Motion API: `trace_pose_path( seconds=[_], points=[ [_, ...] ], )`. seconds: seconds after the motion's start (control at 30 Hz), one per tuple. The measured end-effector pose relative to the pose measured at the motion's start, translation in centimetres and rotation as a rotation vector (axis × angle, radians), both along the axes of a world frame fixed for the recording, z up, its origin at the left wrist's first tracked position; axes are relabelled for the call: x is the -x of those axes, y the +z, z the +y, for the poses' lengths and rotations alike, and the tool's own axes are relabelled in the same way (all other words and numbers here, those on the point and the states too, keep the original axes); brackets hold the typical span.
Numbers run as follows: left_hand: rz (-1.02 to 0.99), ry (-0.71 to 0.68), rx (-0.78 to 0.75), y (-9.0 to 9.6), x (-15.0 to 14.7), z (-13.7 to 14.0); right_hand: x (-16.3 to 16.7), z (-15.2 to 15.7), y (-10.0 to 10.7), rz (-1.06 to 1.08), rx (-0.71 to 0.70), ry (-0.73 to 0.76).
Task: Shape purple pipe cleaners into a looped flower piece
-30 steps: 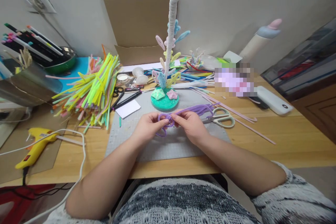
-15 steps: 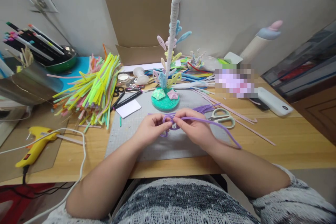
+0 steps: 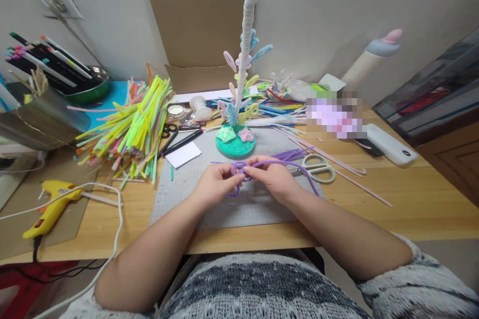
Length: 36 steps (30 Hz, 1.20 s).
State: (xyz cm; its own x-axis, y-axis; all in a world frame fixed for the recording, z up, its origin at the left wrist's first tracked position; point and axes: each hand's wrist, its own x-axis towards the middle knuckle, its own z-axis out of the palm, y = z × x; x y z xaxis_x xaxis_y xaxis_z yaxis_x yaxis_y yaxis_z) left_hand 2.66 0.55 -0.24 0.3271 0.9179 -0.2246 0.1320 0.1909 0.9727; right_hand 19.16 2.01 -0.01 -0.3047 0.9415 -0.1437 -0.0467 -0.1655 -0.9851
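Between my two hands is a purple pipe cleaner (image 3: 305,171), bent into small loops at the fingertips, its long free end trailing right over my right hand. My left hand (image 3: 217,183) pinches the looped part from the left. With thumb and forefinger, my right hand (image 3: 272,177) grips it from the right. Just beyond them stands a white wrapped stem (image 3: 245,45) with pastel looped petals, upright on a round green base (image 3: 235,148). More purple pipe cleaners (image 3: 294,154) lie behind my right hand, beside the scissors (image 3: 320,168).
A grey cutting mat (image 3: 179,209) lies beneath my hands. To the left are a big bundle of coloured pipe cleaners (image 3: 130,129), a yellow glue gun (image 3: 50,207) and its white cord (image 3: 119,224). Pink pipe cleaners (image 3: 362,187) and a white device (image 3: 391,144) lie at right.
My right hand has shifted slightly left, closer to my left hand. The pipe cleaner's free end has swung inward and now sits nearer my right wrist.
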Motion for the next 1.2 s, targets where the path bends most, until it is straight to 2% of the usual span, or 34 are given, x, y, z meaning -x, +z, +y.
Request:
trace_pose_path(
  seconds=[0.17, 0.33, 0.4, 0.53, 0.6, 0.73, 0.8, 0.97, 1.2],
  points=[
    [-0.003, -0.034, -0.033, 0.0, 0.1, -0.1, 0.0, 0.1, -0.3, 0.041, 0.069, -0.015],
    [-0.032, -0.012, -0.034, 0.3, 0.1, -0.1, 0.3, -0.1, -0.7, 0.212, 0.186, -0.036],
    [-0.056, 0.012, 0.001, 0.4, 0.1, -0.1, 0.4, -0.3, -0.7, 0.21, 0.148, -0.06],
    [-0.122, 0.055, 0.095, 0.3, 0.1, 0.0, 0.4, -0.6, -0.2, 0.055, -0.048, -0.118],
    [-0.145, 0.051, 0.123, 0.2, 0.1, 0.1, 0.3, -0.4, 0.0, 0.058, -0.03, -0.077],
    [-0.179, 0.064, 0.14, 0.0, 0.3, 0.2, -0.2, 0.4, 0.3, 0.215, 0.142, 0.027],
    [-0.19, 0.074, 0.141, -0.1, 0.4, 0.3, -0.4, 0.7, 0.3, 0.224, 0.173, 0.047],
    [-0.198, 0.073, 0.119, -0.1, 0.3, 0.2, -0.8, 0.8, 0.1, 0.146, 0.086, 0.101],
    [-0.144, 0.072, 0.081, 0.2, 0.1, 0.1, -0.6, 0.7, -0.2, 0.077, -0.002, 0.035]
  ],
)
